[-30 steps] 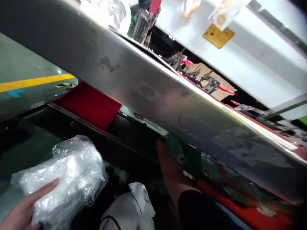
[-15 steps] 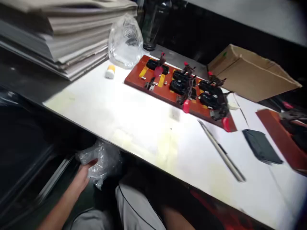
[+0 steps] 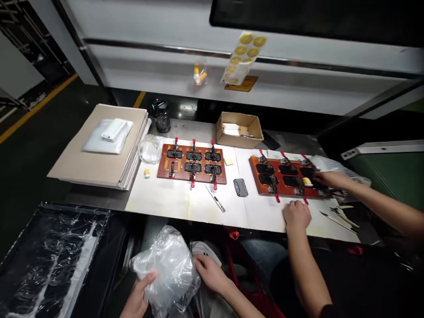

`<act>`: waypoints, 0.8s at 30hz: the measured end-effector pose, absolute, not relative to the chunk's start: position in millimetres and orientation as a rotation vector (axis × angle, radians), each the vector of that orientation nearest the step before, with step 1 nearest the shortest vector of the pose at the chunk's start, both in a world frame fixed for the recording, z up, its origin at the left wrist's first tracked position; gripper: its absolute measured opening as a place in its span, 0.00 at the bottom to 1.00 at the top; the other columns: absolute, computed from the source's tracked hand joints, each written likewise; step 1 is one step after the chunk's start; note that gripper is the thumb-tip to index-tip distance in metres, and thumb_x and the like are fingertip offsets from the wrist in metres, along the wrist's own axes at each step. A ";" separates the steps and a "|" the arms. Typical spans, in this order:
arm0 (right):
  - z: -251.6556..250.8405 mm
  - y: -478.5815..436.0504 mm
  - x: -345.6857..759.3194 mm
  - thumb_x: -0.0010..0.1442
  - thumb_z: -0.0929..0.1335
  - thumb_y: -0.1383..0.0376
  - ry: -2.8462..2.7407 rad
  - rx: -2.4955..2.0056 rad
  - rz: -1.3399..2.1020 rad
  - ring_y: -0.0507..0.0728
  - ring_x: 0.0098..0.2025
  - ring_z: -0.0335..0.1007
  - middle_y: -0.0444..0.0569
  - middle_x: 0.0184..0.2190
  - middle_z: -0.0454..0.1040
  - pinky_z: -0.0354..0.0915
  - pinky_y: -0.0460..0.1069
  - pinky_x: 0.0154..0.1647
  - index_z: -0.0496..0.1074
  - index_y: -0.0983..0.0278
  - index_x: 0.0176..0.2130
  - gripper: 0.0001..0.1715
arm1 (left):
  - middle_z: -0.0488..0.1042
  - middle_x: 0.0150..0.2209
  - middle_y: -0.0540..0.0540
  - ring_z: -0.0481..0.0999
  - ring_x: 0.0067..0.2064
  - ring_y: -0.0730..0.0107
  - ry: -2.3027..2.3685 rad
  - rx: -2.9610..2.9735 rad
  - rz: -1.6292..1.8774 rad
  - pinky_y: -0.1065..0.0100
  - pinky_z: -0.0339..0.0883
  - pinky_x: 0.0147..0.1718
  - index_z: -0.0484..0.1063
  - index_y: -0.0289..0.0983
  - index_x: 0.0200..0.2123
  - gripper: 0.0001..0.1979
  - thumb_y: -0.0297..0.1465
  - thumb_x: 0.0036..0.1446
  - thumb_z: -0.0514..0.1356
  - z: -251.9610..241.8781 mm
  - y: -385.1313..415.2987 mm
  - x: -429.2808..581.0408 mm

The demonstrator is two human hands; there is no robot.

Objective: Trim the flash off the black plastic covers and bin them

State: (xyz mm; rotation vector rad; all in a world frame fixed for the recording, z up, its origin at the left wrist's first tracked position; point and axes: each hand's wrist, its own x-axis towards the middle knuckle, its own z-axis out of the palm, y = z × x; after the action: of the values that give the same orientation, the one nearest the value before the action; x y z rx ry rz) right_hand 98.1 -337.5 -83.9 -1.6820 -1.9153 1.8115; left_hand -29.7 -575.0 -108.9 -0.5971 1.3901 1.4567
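Observation:
A crumpled clear plastic bag (image 3: 165, 267) sits low in front of me, below the table edge. My left hand (image 3: 139, 298) grips its lower left side with the thumb on top. From the right, my right hand (image 3: 208, 274) closes its fingers into the bag's edge. On the white table top (image 3: 165, 201) ahead lies a red-brown jig board (image 3: 192, 164) with several black parts clamped on it.
A co-worker's fist (image 3: 296, 215) rests on the table while their other hand (image 3: 326, 179) touches a second jig board (image 3: 285, 179). Nearby are a cardboard sheet stack (image 3: 99, 152), an open box (image 3: 239, 129), a black phone-like part (image 3: 240, 187), a knife (image 3: 215, 198) and a plastic-lined tray (image 3: 49, 260).
The view has swung up from under the table to take in the whole bench. My right hand has come onto the bag, which both hands now hold.

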 end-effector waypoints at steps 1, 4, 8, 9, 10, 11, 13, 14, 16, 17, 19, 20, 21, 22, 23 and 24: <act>-74.5 -334.9 91.9 0.65 0.64 0.45 -1.922 -1.597 1.922 0.58 0.36 0.75 0.49 0.33 0.78 0.72 0.53 0.40 0.79 0.63 0.37 0.27 | 0.80 0.48 0.37 0.76 0.55 0.41 1.413 -0.464 1.461 0.53 0.71 0.54 0.75 0.37 0.51 0.32 0.43 0.42 0.71 -96.4 -560.0 -45.8; -63.0 -314.8 58.8 0.69 0.51 0.42 -2.052 -1.263 2.082 0.59 0.47 0.75 0.53 0.45 0.79 0.69 0.52 0.50 0.77 0.63 0.49 0.39 | 0.79 0.49 0.35 0.79 0.51 0.43 1.516 -0.090 1.384 0.50 0.72 0.52 0.74 0.34 0.51 0.32 0.41 0.44 0.71 -74.9 -503.0 -110.5; -78.6 -281.7 3.3 0.68 0.59 0.44 -2.296 -1.215 1.909 0.58 0.57 0.70 0.54 0.56 0.74 0.65 0.50 0.56 0.69 0.63 0.59 0.34 | 0.80 0.45 0.35 0.81 0.45 0.46 1.644 0.116 1.231 0.50 0.74 0.47 0.76 0.32 0.48 0.30 0.40 0.42 0.73 -78.2 -426.0 -195.7; -85.6 -275.5 -8.3 0.67 0.61 0.46 -2.344 -1.281 1.879 0.59 0.56 0.71 0.55 0.55 0.75 0.65 0.50 0.55 0.70 0.64 0.58 0.32 | 0.80 0.45 0.35 0.80 0.46 0.47 1.713 0.156 1.197 0.50 0.74 0.48 0.75 0.33 0.49 0.30 0.39 0.43 0.73 -83.1 -411.9 -210.7; -92.3 -270.4 -18.0 0.66 0.62 0.47 -2.404 -1.361 1.838 0.61 0.54 0.73 0.56 0.52 0.77 0.66 0.51 0.53 0.71 0.66 0.55 0.31 | 0.79 0.47 0.36 0.79 0.49 0.49 1.803 0.189 1.167 0.51 0.72 0.50 0.74 0.34 0.51 0.30 0.39 0.44 0.72 -88.4 -401.2 -222.0; -98.0 -266.2 -25.6 0.67 0.62 0.48 -2.473 -1.448 1.787 0.63 0.51 0.74 0.59 0.48 0.78 0.67 0.53 0.51 0.73 0.67 0.52 0.30 | 0.77 0.50 0.36 0.77 0.52 0.51 1.905 0.218 1.139 0.52 0.70 0.53 0.71 0.35 0.53 0.31 0.38 0.46 0.71 -93.5 -393.9 -229.6; -103.1 -260.2 -35.2 0.66 0.63 0.49 -2.618 -1.609 1.665 0.67 0.47 0.76 0.64 0.41 0.79 0.67 0.56 0.47 0.75 0.71 0.45 0.28 | 0.72 0.56 0.37 0.72 0.58 0.54 2.108 0.282 1.065 0.54 0.66 0.57 0.65 0.37 0.59 0.32 0.37 0.51 0.68 -100.0 -389.3 -233.8; -101.9 -258.2 -37.8 0.66 0.64 0.51 -2.692 -1.664 1.597 0.68 0.46 0.76 0.67 0.39 0.79 0.67 0.57 0.47 0.76 0.72 0.43 0.26 | 0.69 0.57 0.37 0.70 0.59 0.55 2.192 0.321 1.014 0.54 0.65 0.58 0.63 0.38 0.59 0.31 0.37 0.53 0.66 -100.5 -390.7 -231.1; -92.6 -256.0 -42.4 0.66 0.65 0.55 -2.825 -1.693 1.470 0.70 0.44 0.77 0.68 0.37 0.78 0.66 0.58 0.45 0.75 0.74 0.43 0.23 | 0.68 0.55 0.38 0.70 0.58 0.53 2.304 0.417 0.900 0.51 0.65 0.58 0.64 0.38 0.59 0.27 0.37 0.57 0.62 -97.0 -397.1 -219.1; -85.7 -256.0 -45.7 0.66 0.64 0.56 -2.883 -1.659 1.421 0.69 0.43 0.77 0.67 0.37 0.78 0.66 0.58 0.44 0.74 0.73 0.45 0.22 | 0.68 0.54 0.38 0.71 0.57 0.53 2.329 0.476 0.845 0.50 0.65 0.57 0.65 0.39 0.58 0.24 0.36 0.58 0.60 -93.8 -400.4 -211.4; -71.4 -257.9 -57.4 0.67 0.64 0.55 -2.976 -1.498 1.356 0.65 0.43 0.76 0.63 0.41 0.77 0.67 0.55 0.43 0.70 0.69 0.51 0.22 | 0.68 0.52 0.39 0.71 0.56 0.53 2.324 0.609 0.756 0.48 0.64 0.58 0.66 0.40 0.57 0.21 0.34 0.61 0.56 -87.9 -404.4 -197.5; -65.4 -259.5 -65.8 0.67 0.64 0.55 -3.013 -1.384 1.338 0.63 0.44 0.75 0.60 0.45 0.76 0.67 0.53 0.42 0.68 0.66 0.55 0.23 | 0.67 0.53 0.40 0.69 0.57 0.53 2.304 0.676 0.721 0.49 0.63 0.59 0.65 0.41 0.58 0.21 0.32 0.61 0.55 -85.9 -404.6 -193.0; -60.8 -260.9 -75.5 0.67 0.64 0.55 -3.044 -1.263 1.321 0.60 0.45 0.74 0.56 0.49 0.74 0.67 0.51 0.42 0.65 0.61 0.58 0.23 | 0.67 0.55 0.40 0.68 0.59 0.54 2.277 0.739 0.690 0.50 0.62 0.60 0.64 0.42 0.59 0.22 0.30 0.61 0.54 -84.8 -403.5 -191.0; -57.9 -262.0 -85.9 0.67 0.64 0.57 -3.070 -1.155 1.298 0.59 0.47 0.73 0.53 0.53 0.71 0.66 0.50 0.42 0.62 0.56 0.61 0.24 | 0.66 0.57 0.40 0.67 0.60 0.55 2.252 0.793 0.659 0.50 0.62 0.61 0.63 0.42 0.61 0.24 0.28 0.61 0.53 -84.4 -401.4 -191.8; -56.6 -262.3 -96.2 0.68 0.64 0.60 -3.094 -1.072 1.267 0.58 0.49 0.71 0.51 0.55 0.69 0.66 0.50 0.44 0.60 0.54 0.62 0.24 | 0.65 0.58 0.40 0.66 0.61 0.56 2.228 0.840 0.628 0.51 0.61 0.61 0.62 0.42 0.62 0.25 0.26 0.61 0.52 -84.3 -398.4 -195.7; -56.6 -261.6 -105.6 0.69 0.62 0.63 -3.117 -1.015 1.230 0.59 0.51 0.69 0.52 0.56 0.68 0.66 0.51 0.47 0.60 0.54 0.62 0.23 | 0.64 0.58 0.40 0.66 0.61 0.57 2.204 0.883 0.596 0.52 0.62 0.61 0.62 0.42 0.62 0.25 0.25 0.61 0.50 -84.3 -394.5 -202.2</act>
State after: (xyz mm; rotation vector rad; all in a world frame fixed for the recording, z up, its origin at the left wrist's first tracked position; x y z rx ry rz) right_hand -105.6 -261.6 -56.6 -1.0150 -3.1167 1.2296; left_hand -202.2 -394.5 -84.3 0.8832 2.2045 0.5956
